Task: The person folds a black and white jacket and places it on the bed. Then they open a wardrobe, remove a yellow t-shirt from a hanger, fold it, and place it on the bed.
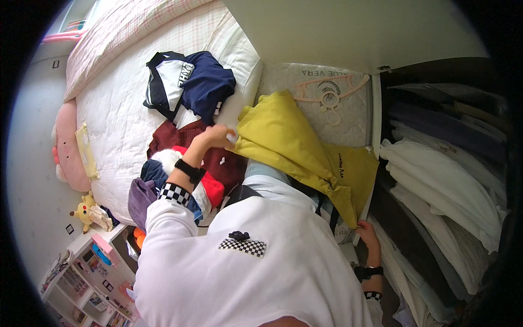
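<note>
A yellow-green garment point(286, 135) with small dark lettering is stretched across the middle, in front of my body. My left hand point(218, 137) holds its left edge; the fingertips are blurred. Lower right, my right hand point(365, 231) pinches a corner of the same garment beside the wardrobe. Under and beside my left hand lies a dark red garment point(224, 163). A navy garment point(208, 86) and a black-and-white one point(167, 81) lie beyond it on the bed. Red, white, blue and purple clothes point(143, 200) are heaped by my left forearm.
A pale pink hanger point(333, 96) lies on the bare mattress point(273, 77) beyond the yellow-green garment. An open white door point(351, 32) stands at upper right. Clothes hang in the wardrobe point(441, 175) at right. Plush toys point(73, 143) and a shelf unit point(81, 290) are at left.
</note>
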A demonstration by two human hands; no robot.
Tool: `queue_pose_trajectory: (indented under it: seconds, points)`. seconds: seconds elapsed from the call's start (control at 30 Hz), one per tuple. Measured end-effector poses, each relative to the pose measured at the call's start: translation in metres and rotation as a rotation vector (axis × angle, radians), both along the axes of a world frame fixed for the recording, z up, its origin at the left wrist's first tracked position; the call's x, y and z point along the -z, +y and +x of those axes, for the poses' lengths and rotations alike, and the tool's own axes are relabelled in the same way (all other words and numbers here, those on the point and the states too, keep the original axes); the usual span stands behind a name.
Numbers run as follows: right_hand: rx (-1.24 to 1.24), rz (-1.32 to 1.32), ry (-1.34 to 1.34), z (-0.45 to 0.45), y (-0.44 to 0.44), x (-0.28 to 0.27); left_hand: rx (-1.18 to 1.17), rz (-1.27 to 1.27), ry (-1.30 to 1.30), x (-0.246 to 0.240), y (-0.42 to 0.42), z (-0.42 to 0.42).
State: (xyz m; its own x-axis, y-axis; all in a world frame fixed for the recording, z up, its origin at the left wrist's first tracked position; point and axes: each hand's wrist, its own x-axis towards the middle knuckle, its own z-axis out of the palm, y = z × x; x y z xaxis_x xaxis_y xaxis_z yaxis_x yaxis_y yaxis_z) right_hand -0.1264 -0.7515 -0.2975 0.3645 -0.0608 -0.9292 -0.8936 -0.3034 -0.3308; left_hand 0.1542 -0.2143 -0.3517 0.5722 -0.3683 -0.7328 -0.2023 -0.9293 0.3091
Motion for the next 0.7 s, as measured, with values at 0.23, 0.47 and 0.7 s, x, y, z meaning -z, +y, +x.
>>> queue_pose_trajectory:
  seconds: [0.23, 0.47, 0.7]
  points:
    - [0.025, -0.007, -0.004, -0.012, -0.004, 0.009, -0.034, -0.131, -0.291, 0.095, -0.097, 0.09]
    - [0.097, 0.001, 0.066, -0.009, 0.004, 0.003, -0.613, -0.298, 0.083, 0.101, -0.115, 0.109]
    - [-0.154, 0.055, -0.116, 0.005, 0.025, 0.008, -0.622, -1.076, 0.242, -0.032, -0.054, 0.11]
